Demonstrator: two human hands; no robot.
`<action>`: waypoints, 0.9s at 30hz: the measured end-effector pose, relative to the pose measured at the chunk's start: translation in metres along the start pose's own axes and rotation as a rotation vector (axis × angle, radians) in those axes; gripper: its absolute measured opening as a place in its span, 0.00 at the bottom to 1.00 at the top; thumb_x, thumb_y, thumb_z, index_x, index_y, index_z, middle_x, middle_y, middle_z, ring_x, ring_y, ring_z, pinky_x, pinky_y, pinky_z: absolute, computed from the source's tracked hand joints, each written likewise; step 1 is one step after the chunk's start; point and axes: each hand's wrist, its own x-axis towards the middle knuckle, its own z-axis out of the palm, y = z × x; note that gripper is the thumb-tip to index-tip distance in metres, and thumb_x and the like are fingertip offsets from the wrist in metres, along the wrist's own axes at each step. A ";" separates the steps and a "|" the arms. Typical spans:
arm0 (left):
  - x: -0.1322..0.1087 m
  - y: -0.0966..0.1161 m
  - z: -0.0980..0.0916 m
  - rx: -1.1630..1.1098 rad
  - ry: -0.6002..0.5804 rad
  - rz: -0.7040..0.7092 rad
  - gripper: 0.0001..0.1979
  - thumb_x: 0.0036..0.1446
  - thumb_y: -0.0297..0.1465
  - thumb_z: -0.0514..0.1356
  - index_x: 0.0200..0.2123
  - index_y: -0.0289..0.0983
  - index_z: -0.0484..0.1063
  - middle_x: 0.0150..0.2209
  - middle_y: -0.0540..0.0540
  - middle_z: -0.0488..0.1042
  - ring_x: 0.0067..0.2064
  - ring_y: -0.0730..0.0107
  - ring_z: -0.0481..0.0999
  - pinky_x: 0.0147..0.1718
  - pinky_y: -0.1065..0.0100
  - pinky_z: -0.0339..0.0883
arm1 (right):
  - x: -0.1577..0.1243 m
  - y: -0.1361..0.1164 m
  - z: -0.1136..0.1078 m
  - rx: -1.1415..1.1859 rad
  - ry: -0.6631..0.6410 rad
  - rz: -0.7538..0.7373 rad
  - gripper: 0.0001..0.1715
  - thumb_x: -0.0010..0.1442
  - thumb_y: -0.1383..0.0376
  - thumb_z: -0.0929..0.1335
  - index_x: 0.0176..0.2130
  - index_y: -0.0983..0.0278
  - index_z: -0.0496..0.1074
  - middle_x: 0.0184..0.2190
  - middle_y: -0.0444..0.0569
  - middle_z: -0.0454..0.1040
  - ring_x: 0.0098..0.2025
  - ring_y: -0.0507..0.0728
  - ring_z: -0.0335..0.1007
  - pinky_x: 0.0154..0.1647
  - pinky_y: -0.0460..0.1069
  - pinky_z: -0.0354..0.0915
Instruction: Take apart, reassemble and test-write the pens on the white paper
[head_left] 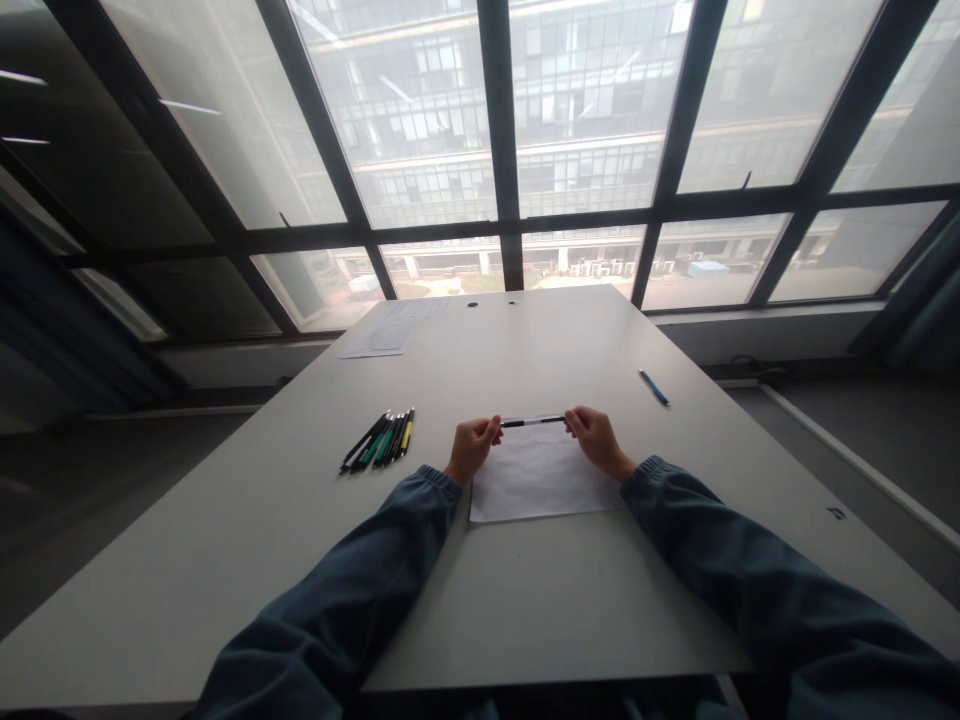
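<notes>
A slim pen (533, 421), black with a clear section, is stretched level between my two hands. My left hand (472, 446) pinches its left end, fingers closed. At the other end my right hand (596, 440) grips it between thumb and fingers. Below the pen lies a white sheet of paper (544, 480) on the table, its side edges partly covered by my hands and sleeves. Left of my left hand rests a bunch of several pens (379, 440), black, green and yellow. Beyond my right hand a blue pen (654, 388) lies by itself.
The white table (247, 560) runs away from me toward large windows with dark frames (510, 240). More paper sheets (382, 335) lie at its far left. A small dark object (835, 513) sits near the right edge, and a round dark spot (472, 304) marks the far end.
</notes>
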 end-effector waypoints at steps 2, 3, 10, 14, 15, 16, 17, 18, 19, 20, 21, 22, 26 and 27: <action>0.000 0.000 0.000 0.000 0.000 -0.003 0.26 0.61 0.48 0.57 0.20 0.34 0.75 0.18 0.47 0.73 0.21 0.71 0.72 0.25 0.71 0.65 | 0.000 0.000 0.000 -0.001 0.001 -0.002 0.27 0.64 0.48 0.63 0.23 0.63 0.69 0.19 0.45 0.70 0.22 0.53 0.65 0.25 0.47 0.60; 0.000 -0.001 0.000 0.000 -0.001 -0.003 0.26 0.61 0.48 0.57 0.21 0.34 0.75 0.18 0.47 0.73 0.21 0.71 0.72 0.25 0.71 0.65 | 0.000 0.000 0.000 0.000 0.001 -0.004 0.27 0.64 0.48 0.63 0.23 0.63 0.69 0.19 0.45 0.70 0.22 0.53 0.64 0.25 0.47 0.60; 0.001 -0.005 0.001 -0.015 -0.008 -0.001 0.27 0.61 0.49 0.55 0.20 0.34 0.74 0.18 0.47 0.73 0.21 0.71 0.72 0.25 0.71 0.65 | 0.000 0.004 0.001 0.001 0.000 -0.001 0.26 0.64 0.49 0.63 0.23 0.63 0.69 0.18 0.45 0.69 0.22 0.53 0.64 0.25 0.47 0.59; 0.001 -0.008 0.001 -0.014 -0.012 -0.004 0.27 0.61 0.49 0.55 0.21 0.34 0.75 0.18 0.47 0.73 0.22 0.71 0.72 0.26 0.71 0.65 | 0.000 0.005 0.002 -0.005 0.000 0.000 0.27 0.64 0.48 0.63 0.23 0.63 0.69 0.19 0.45 0.70 0.21 0.53 0.64 0.25 0.47 0.60; 0.001 -0.008 0.001 -0.016 -0.013 -0.004 0.27 0.61 0.48 0.55 0.21 0.34 0.75 0.18 0.47 0.73 0.22 0.71 0.72 0.26 0.71 0.65 | 0.000 0.005 0.002 -0.006 -0.002 0.000 0.27 0.64 0.48 0.63 0.23 0.63 0.69 0.19 0.45 0.70 0.22 0.53 0.65 0.25 0.47 0.60; 0.001 -0.008 0.001 -0.018 -0.013 -0.003 0.27 0.61 0.48 0.55 0.21 0.34 0.75 0.18 0.47 0.73 0.22 0.71 0.72 0.26 0.71 0.65 | 0.000 0.005 0.002 -0.004 -0.002 0.000 0.27 0.64 0.47 0.63 0.23 0.63 0.69 0.19 0.46 0.70 0.22 0.53 0.65 0.24 0.47 0.60; 0.001 -0.008 0.001 -0.018 -0.012 -0.003 0.26 0.61 0.48 0.55 0.21 0.34 0.75 0.18 0.47 0.73 0.22 0.71 0.72 0.26 0.71 0.65 | 0.000 0.004 0.002 0.000 -0.002 -0.002 0.27 0.64 0.47 0.63 0.23 0.63 0.69 0.19 0.46 0.70 0.22 0.53 0.65 0.24 0.47 0.60; 0.001 -0.008 0.000 -0.018 -0.011 -0.002 0.26 0.61 0.48 0.55 0.21 0.34 0.75 0.18 0.47 0.73 0.22 0.71 0.72 0.26 0.71 0.65 | 0.000 0.004 0.002 0.004 -0.003 -0.004 0.27 0.64 0.47 0.63 0.23 0.63 0.69 0.19 0.46 0.70 0.22 0.53 0.65 0.24 0.47 0.60; 0.001 -0.007 0.000 -0.017 -0.010 -0.003 0.26 0.62 0.48 0.56 0.21 0.34 0.75 0.18 0.47 0.73 0.21 0.72 0.72 0.25 0.71 0.65 | 0.000 0.003 0.002 0.007 -0.003 -0.006 0.27 0.64 0.47 0.63 0.23 0.63 0.69 0.19 0.46 0.70 0.22 0.53 0.65 0.25 0.47 0.60; 0.001 -0.006 0.000 -0.016 -0.009 -0.003 0.26 0.61 0.48 0.56 0.20 0.34 0.74 0.18 0.47 0.72 0.21 0.72 0.72 0.25 0.72 0.64 | 0.000 0.003 0.002 0.007 -0.004 -0.007 0.27 0.64 0.48 0.63 0.23 0.63 0.69 0.19 0.46 0.71 0.22 0.53 0.65 0.25 0.47 0.60; 0.001 -0.005 0.000 -0.016 -0.007 -0.004 0.26 0.61 0.48 0.56 0.20 0.34 0.74 0.18 0.47 0.72 0.21 0.72 0.72 0.25 0.72 0.64 | 0.000 0.002 0.002 0.006 -0.003 -0.006 0.27 0.64 0.47 0.63 0.23 0.63 0.69 0.19 0.46 0.71 0.22 0.53 0.65 0.25 0.47 0.60; 0.000 -0.005 0.000 -0.016 -0.007 -0.004 0.26 0.61 0.48 0.56 0.20 0.34 0.74 0.18 0.47 0.72 0.21 0.72 0.72 0.25 0.72 0.64 | 0.000 0.002 0.002 0.004 -0.003 -0.005 0.27 0.64 0.47 0.63 0.23 0.63 0.69 0.19 0.46 0.71 0.22 0.53 0.65 0.25 0.47 0.60; 0.000 -0.003 0.000 -0.018 -0.007 -0.008 0.26 0.61 0.48 0.56 0.20 0.34 0.74 0.18 0.47 0.73 0.21 0.71 0.72 0.25 0.71 0.65 | 0.000 -0.001 0.001 -0.001 -0.008 -0.006 0.27 0.64 0.48 0.63 0.23 0.63 0.69 0.19 0.46 0.70 0.22 0.53 0.65 0.24 0.47 0.59; 0.000 -0.002 0.000 -0.017 -0.006 -0.010 0.26 0.61 0.48 0.56 0.20 0.34 0.74 0.17 0.47 0.73 0.21 0.71 0.72 0.25 0.71 0.65 | 0.000 -0.002 0.001 -0.004 -0.005 -0.007 0.27 0.64 0.48 0.63 0.23 0.63 0.69 0.19 0.46 0.70 0.22 0.53 0.65 0.24 0.47 0.59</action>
